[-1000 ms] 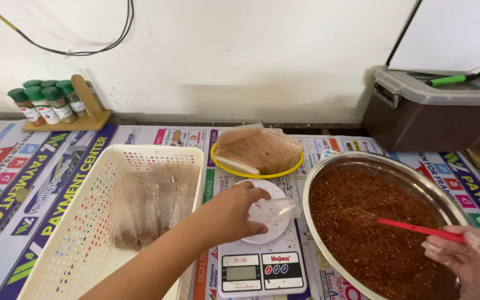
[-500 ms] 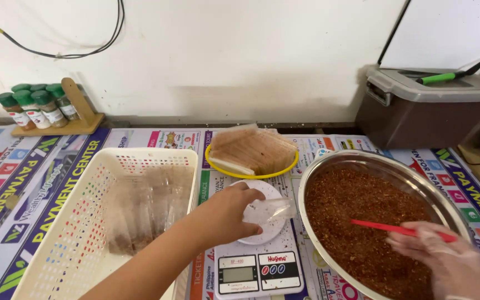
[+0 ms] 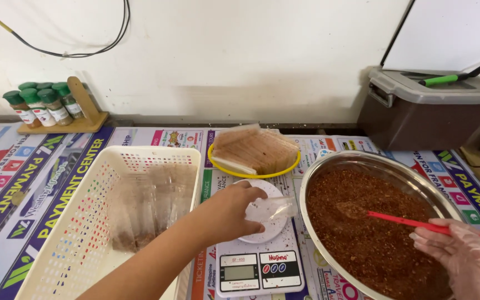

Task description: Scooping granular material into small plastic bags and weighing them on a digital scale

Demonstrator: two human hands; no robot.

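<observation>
My left hand (image 3: 230, 214) holds a small clear plastic bag (image 3: 272, 209) over the white round pan of a digital kitchen scale (image 3: 258, 266). The bag's mouth points towards a big steel bowl (image 3: 329, 164) full of reddish-brown ground spice (image 3: 373, 233). My right hand (image 3: 465, 258), in a clear plastic glove, grips a red spoon (image 3: 404, 221) whose tip is sunk in the spice near the bowl's middle.
A white plastic basket (image 3: 56, 244) with filled clear packets stands at the left. A yellow plate (image 3: 251, 172) with a stack of flat bags sits behind the scale. Spice jars on a wooden rack (image 3: 45, 108) are far left; a brown lidded bin (image 3: 429, 108) far right.
My right hand has drawn the red spoon towards the bowl's middle and into the spice. My left hand stays on the bag at the scale.
</observation>
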